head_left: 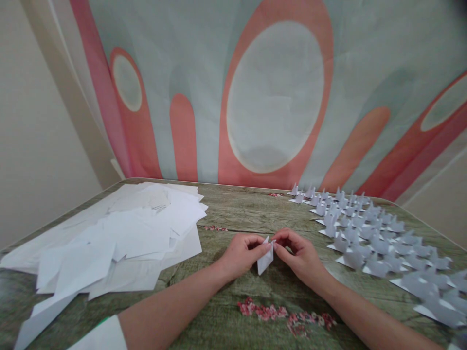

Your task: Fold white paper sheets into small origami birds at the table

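Between my two hands, just above the table, is a small folded white paper piece point(265, 260) with a pointed lower end. My left hand point(242, 252) is closed on its upper left side, thumb in front. My right hand point(297, 247) pinches its upper right tip between thumb and fingers. To the right stand several rows of folded white paper figures point(352, 260) with upright points. A loose pile of white paper sheets point(142, 233) lies to the left of my hands.
The wood-patterned table point(233, 209) has printed pink flowers point(268, 311) on its surface. Behind its far edge hangs a backdrop point(275, 97) with red and pale shapes. Some sheets reach the table's left edge.
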